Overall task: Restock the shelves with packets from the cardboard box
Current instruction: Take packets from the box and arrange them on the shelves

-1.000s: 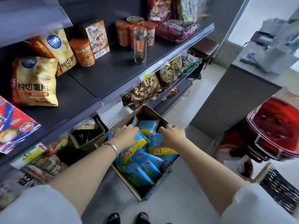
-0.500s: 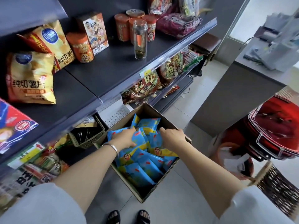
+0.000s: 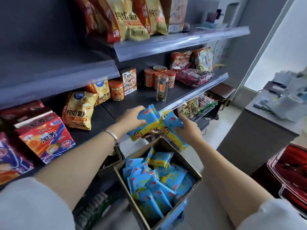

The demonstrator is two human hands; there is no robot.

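Left hand fingers curled round a bunch of blue packets; right hand fingers clench its other side. Bunch is above the cardboard box, with the shelf just beyond the fingers.

Blue packets in left hand and right hand, above cardboard box

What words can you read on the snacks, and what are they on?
"纯切薯片": yellow chip bag, middle shelf.
"泡芙": red box.
"NBA": same red box, top corner.
"小馒头": tall cartoon carton.
Blue packets: print too blurred to read.
Shelf-edge price tag: too small to read.
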